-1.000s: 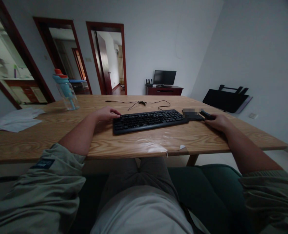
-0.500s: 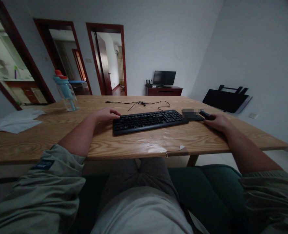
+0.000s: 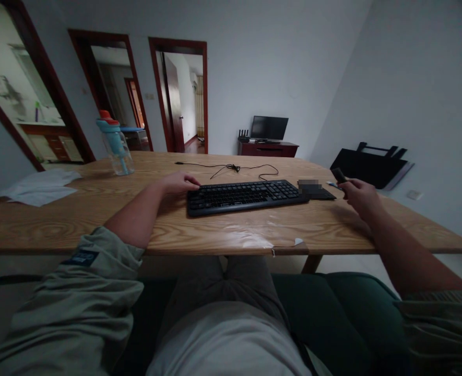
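Two bare hands over one light wooden table (image 3: pixel 97 219). Far left: white crumpled paper sheets (image 3: pixel 38 187); clear water bottle with blue-and-orange lid (image 3: pixel 115 142). Left hand (image 3: pixel 180 183): fingers loosely curled, holding nothing, resting beside the left end of the black wired keyboard (image 3: pixel 246 196). Right hand (image 3: pixel 359 194): lifted off the table, fingers pinching a small dark stick-shaped device (image 3: pixel 338 175), right of the keyboard.

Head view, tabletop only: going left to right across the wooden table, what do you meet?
White papers → water bottle → left hand at the keyboard's left end → black keyboard → flat black item → right hand, raised and gripping a small dark object.
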Tool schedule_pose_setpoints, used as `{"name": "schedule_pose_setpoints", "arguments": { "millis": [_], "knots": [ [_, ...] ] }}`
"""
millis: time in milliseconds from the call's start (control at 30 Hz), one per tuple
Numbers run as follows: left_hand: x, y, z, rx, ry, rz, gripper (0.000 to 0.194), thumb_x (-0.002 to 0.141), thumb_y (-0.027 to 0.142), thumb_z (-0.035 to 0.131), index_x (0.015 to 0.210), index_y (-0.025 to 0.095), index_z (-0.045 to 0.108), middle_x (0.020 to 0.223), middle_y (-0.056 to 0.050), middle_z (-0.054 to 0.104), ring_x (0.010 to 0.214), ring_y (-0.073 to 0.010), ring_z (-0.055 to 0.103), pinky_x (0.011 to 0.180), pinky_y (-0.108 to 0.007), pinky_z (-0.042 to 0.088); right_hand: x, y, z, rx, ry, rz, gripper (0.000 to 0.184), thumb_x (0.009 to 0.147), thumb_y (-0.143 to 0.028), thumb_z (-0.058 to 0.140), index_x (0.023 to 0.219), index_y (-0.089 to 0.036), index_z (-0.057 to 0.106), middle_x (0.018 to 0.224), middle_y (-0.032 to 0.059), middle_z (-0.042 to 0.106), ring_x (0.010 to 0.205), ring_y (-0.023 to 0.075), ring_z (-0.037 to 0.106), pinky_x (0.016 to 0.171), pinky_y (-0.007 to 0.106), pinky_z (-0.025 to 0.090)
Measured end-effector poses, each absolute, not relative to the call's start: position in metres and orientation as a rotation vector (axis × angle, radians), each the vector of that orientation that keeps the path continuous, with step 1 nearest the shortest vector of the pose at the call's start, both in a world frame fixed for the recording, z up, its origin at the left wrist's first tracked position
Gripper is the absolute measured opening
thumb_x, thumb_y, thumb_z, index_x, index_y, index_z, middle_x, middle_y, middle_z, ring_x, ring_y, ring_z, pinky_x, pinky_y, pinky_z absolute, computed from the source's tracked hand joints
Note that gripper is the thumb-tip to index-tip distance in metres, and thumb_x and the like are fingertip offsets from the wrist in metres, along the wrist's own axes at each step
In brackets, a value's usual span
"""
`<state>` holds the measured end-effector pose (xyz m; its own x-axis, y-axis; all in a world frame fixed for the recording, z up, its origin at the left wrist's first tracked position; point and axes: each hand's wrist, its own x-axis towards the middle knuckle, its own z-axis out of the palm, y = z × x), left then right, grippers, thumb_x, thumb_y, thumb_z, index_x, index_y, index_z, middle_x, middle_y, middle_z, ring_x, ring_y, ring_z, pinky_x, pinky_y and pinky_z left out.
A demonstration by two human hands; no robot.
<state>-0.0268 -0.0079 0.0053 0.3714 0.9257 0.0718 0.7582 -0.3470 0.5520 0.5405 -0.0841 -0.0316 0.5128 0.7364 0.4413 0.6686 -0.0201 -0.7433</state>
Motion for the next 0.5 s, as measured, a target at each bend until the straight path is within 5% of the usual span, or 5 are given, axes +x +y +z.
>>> {"name": "schedule_pose_setpoints", "arguments": {
  "millis": [167, 400, 500],
  "knots": [
    [-0.023, -0.008, 0.002, 2.2, 1.406, 0.605, 0.032, 0.072, 0.041, 0.076, 0.096, 0.02, 0.079, 0.096, -0.006, 0.077, 0.089, -0.0219, 0.068, 0.082, -0.032, 0.053, 0.488, -0.08, 0.009, -1.501, -1.262, 0.083, 0.023, 0.078, -0.026, 0.067, 0.097, -0.014, 0.072, 0.068, 0.0039, 0.061, 0.058, 0.0135, 0.055, 0.058, 0.029, 0.043],
    [-0.018, -0.003, -0.004, 2.21, 1.388, 0.718, 0.029, 0.073, 0.036, 0.073, 0.096, 0.018, 0.078, 0.093, -0.006, 0.076, 0.085, -0.02, 0.068, 0.078, -0.03, 0.053, 0.368, -0.074, 0.07, -1.087, -1.659, 0.141, 0.033, 0.077, -0.041, 0.075, 0.096, -0.015, 0.069, 0.077, 0.004, 0.063, 0.065, 0.0134, 0.056, 0.057, 0.026, 0.045],
    [-0.012, -0.007, -0.004, 2.246, 1.4, 0.732, 0.037, 0.074, 0.038, 0.069, 0.103, 0.016, 0.076, 0.095, -0.007, 0.076, 0.086, -0.0205, 0.068, 0.076, -0.03, 0.053, 0.332, -0.058, 0.064, -0.986, -1.756, 0.418, 0.032, 0.078, -0.045, 0.075, 0.092, -0.019, 0.061, 0.072, 0.0, 0.057, 0.058, 0.0114, 0.05, 0.052, 0.024, 0.044]
  ]
}}
